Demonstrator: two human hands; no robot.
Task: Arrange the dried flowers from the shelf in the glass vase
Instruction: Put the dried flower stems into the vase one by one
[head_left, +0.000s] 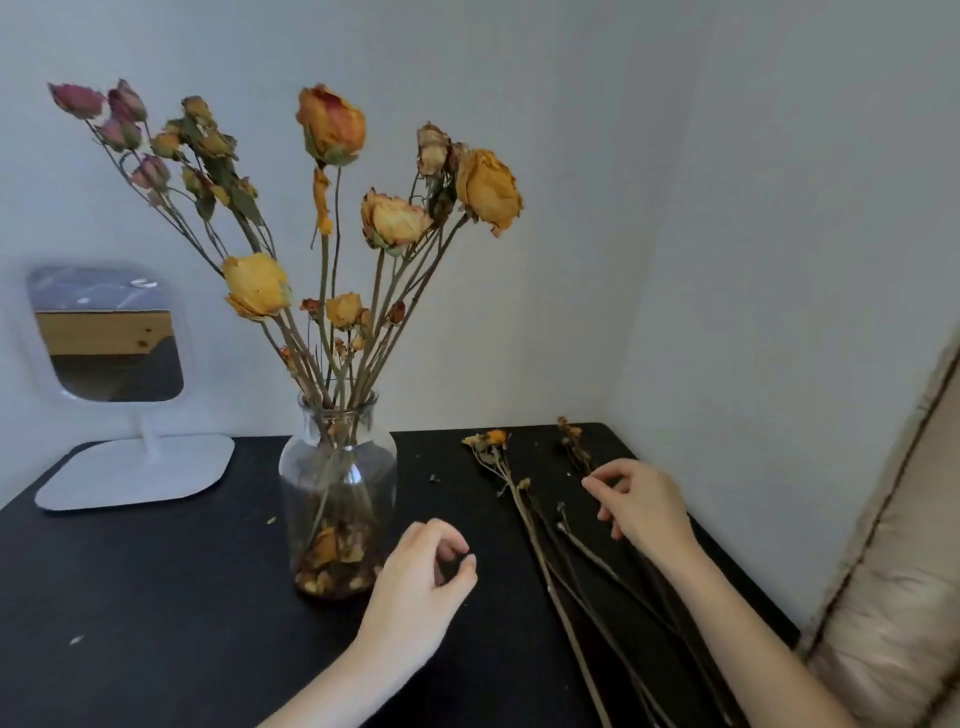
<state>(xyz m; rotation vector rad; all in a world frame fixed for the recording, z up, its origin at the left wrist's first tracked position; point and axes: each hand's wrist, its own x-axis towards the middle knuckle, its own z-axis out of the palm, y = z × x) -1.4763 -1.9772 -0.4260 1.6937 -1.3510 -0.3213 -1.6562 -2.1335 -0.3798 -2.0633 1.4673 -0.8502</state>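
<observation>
Many dried flowers (332, 124) stand in the glass vase (337, 467) on the dark surface (156, 597). Beside it, the left hand (415, 587) hovers, fingers (457, 540) loosely curled, empty. The right hand (644, 509) curls over loose stems (535, 551); I cannot tell whether it grips any.

No readable text in view.
The glass vase (337, 499), the white mirror stand (135, 470) and the black table (156, 597) show no lettering, labels or numbers; fine print, if any, may be lost to blur.
</observation>
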